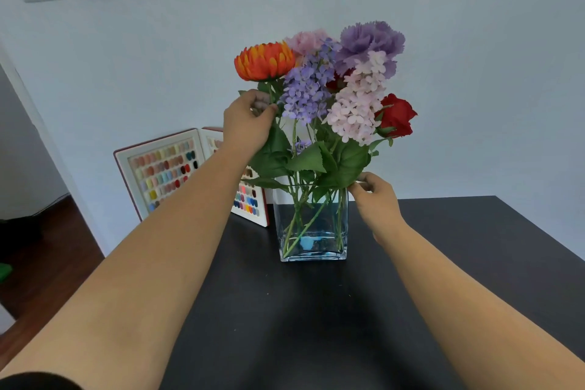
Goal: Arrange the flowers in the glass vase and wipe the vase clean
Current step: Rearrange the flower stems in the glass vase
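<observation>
A pale wall backs a dark surface [316, 310], and near its far edge stands the vase [311, 228], square-sided clear glass with a little water at the bottom. The left hand [245, 123] has its grip closed on the stem just under the orange flower [265, 61], thumb and fingertips pinching it among the leaves; the right hand [375, 196] is at the vase's right rim, fingers curled there, and it looks to be pinching a leaf or stem at the lip, though whether it also touches the glass I cannot tell. Out from those two holds the bunch spreads: lilac spray [305, 90], pale pink spray [357, 103], purple carnation [370, 43], pink bloom [305, 41] behind, red rose [397, 115] leaning out to the right. The stems cross inside the glass and rest on its floor. I'd judge the flowers light and springy, probably artificial, so each is best taken on the stem below the head, never by the petals, which would crush or pull. The vase is the heavier, brittle, slick part; with tall stems it may tip, so steady it by the walls low down when wiping. Behind it lean colour sample boards [164, 169].
</observation>
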A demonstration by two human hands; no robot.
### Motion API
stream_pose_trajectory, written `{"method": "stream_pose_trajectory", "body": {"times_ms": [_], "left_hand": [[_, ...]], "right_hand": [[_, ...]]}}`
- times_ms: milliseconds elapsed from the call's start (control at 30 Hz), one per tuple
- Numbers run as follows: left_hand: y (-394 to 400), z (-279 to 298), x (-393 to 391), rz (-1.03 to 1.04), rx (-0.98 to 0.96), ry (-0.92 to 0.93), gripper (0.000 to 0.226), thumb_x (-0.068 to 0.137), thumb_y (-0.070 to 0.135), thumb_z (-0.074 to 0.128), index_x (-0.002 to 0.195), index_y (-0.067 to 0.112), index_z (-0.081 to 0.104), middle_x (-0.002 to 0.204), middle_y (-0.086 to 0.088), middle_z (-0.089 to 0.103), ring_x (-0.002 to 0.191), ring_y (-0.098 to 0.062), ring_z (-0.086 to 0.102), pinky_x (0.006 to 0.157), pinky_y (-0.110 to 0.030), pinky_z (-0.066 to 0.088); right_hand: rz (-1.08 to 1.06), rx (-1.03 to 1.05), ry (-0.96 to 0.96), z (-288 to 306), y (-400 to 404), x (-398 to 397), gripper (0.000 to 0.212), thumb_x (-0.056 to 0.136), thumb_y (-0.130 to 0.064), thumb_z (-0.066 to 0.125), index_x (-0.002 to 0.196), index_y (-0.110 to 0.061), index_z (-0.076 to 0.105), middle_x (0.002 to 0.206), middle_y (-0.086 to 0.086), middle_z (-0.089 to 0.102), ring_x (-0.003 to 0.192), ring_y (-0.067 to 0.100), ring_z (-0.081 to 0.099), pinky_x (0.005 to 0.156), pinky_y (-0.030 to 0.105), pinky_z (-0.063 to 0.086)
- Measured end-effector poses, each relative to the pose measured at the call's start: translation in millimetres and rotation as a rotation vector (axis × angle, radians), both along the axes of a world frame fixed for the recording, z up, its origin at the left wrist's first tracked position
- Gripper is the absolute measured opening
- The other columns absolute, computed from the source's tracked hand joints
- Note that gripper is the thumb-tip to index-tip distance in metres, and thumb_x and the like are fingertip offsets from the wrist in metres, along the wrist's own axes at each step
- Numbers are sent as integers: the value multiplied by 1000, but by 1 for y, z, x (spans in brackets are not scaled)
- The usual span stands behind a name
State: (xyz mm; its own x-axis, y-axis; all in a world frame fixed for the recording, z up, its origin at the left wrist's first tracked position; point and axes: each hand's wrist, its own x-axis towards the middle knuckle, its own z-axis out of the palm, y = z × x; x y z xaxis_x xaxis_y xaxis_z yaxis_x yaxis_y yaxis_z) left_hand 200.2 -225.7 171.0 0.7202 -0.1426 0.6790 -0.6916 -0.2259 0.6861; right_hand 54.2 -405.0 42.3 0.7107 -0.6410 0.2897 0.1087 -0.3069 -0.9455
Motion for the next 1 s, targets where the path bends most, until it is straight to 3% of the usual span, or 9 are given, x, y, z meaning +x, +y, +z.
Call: {"method": "stream_pose_trajectory", "body": {"times_ms": [133,300,467,633,700,800,1000], "left_hand": [[-1,9,-8,8,-99,-62,8,89,20,64,96,23,64,76,13,58,61,-4,54,62,-17,44],[-2,4,-17,3,36,-120,14,95,16,60,108,12,64,79,10,59,60,2,52,56,-6,35],[5,13,-21,-16,-35,-107,15,95,11,55,109,15,61,77,11,59,60,14,55,56,-3,37],[14,27,-24,-35,-111,-121,17,94,12,54,101,26,58,76,14,62,60,10,57,56,-3,40],[18,29,-22,-42,-112,-110,20,92,10,51,100,28,59,78,9,66,63,3,62,57,-12,46],[21,25,-17,-45,-59,-36,25,92,8,48,104,26,61,89,-2,71,77,-18,67,72,-29,54],[18,6,-15,-63,126,66,32,91,4,46,115,15,62,97,-12,72,87,-27,69,81,-44,57]], "right_hand": [[-27,-73,18,0,1,-4,17,87,-44,58,95,-32,67,77,-10,64,63,4,58,53,24,41],[-29,-98,17,1,2,-7,19,88,-49,58,96,-34,67,77,-9,65,66,5,58,56,24,41],[-29,-118,29,2,1,-8,16,89,-46,58,94,-34,67,75,-8,65,65,6,58,54,24,40],[-30,-138,39,2,1,-7,16,90,-45,57,96,-34,66,77,-5,66,68,8,59,55,23,42],[-29,-143,43,2,1,-7,15,91,-44,57,97,-33,66,76,-4,66,67,10,59,55,23,42],[-31,-150,47,2,2,-7,15,91,-44,56,97,-34,65,72,-5,65,61,12,58,53,24,41],[-36,-146,57,2,2,-6,15,91,-43,55,96,-33,65,65,-6,59,56,12,53,54,24,38]]}}
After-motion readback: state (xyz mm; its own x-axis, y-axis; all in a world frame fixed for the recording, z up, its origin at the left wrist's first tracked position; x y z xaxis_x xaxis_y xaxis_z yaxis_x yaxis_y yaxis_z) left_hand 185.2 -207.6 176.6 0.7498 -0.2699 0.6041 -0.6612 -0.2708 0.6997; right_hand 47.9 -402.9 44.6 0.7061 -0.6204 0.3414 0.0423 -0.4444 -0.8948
